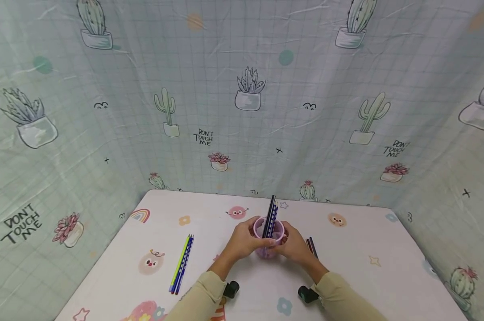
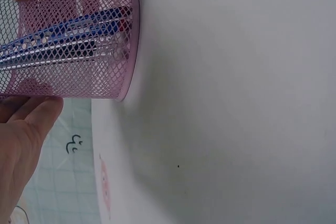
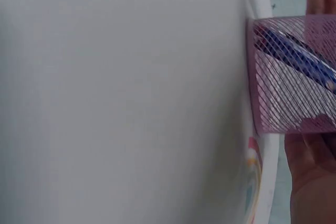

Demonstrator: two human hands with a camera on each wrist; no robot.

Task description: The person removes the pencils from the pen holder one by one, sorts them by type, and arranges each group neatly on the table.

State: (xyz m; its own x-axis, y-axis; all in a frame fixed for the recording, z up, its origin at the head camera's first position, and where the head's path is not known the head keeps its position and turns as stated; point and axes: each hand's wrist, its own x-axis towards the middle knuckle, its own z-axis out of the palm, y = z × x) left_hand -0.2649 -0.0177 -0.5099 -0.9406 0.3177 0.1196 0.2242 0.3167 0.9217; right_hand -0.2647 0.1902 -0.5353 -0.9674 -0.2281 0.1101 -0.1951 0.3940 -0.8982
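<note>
1. As head view shows, left hand (image 1: pixel 247 240) and right hand (image 1: pixel 296 244) grip mesh cup (image 1: pixel 266 253), toward far edge of surface (image 1: pixel 266 290).
2. Left wrist: pencils (image 2: pixel 64 34) inside; seems a cup-steadying step.
3. Right wrist: cup-to-surface contact unclear; next move likely needs level grip.

White counter (image 1: pixel 346 249) printed with cartoon faces, stars and flowers. A pink mesh cup (image 2: pixel 68 77) stands near its centre; at nine o'clock from it lie yellow-green and blue pencils (image 1: pixel 181 264), at three o'clock, dark pencils (image 1: pixel 313 248), partly hidden.
</note>
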